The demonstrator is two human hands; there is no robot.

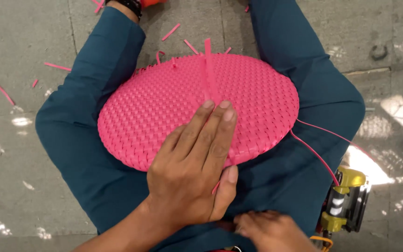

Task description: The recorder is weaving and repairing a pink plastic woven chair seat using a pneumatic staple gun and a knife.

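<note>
Weaving fills the middle of the head view: a round pink woven mat [197, 109] of plastic strips rests across the lap of a person sitting cross-legged in teal trousers [89, 140] on a grey stone floor [19, 42]. Most of the disc looks closely plaited already, judging by its even surface; along the upper edge several loose strip ends [207, 51] stick up unwoven and untrimmed, so the rim there seems unfinished. The left hand [192, 172] lies flat on the mat, fingers [213, 123] pressed together and extended, thumb near a strip at the lower edge. The right hand [269, 231], at the bottom of the frame, is curled, and whether it pinches anything cannot be told. Cut pink scraps [57, 66] litter the floor upper left; a yellow tool [346, 200] sits lower right, just beside a thin trailing strand [316, 156].
</note>
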